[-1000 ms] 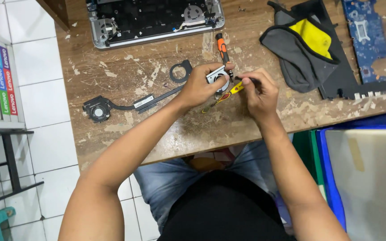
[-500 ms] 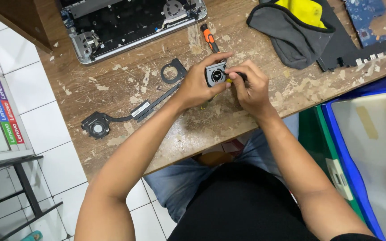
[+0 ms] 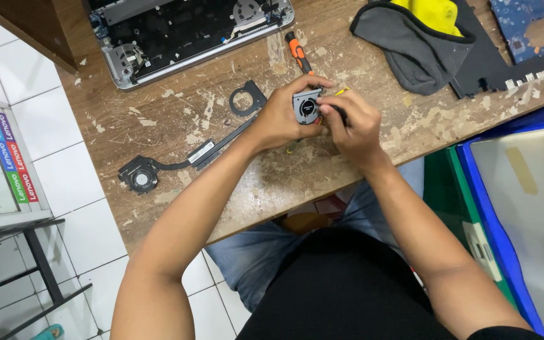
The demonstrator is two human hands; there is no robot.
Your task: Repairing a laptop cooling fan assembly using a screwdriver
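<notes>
The left hand is closing around a small fan, holding it up just above the bench; the right hand is pinching at the fan's right edge, fingers curled tight — it may be gripping a thin yellow-tipped tool, though the knuckles are hiding most of it. Just behind the hands an orange screwdriver is lying on the wood; to the left are sitting a black bracket and a heatpipe running out to a second fan. Farther back an opened laptop is resting; to the right, a grey cloth over a black cover. The risk as I judge it: with the fan held in the air near the bench edge, a slip of the pinch could be dropping it or a loose screw onto the lap or floor; too much pressure could be cracking the blades.
</notes>
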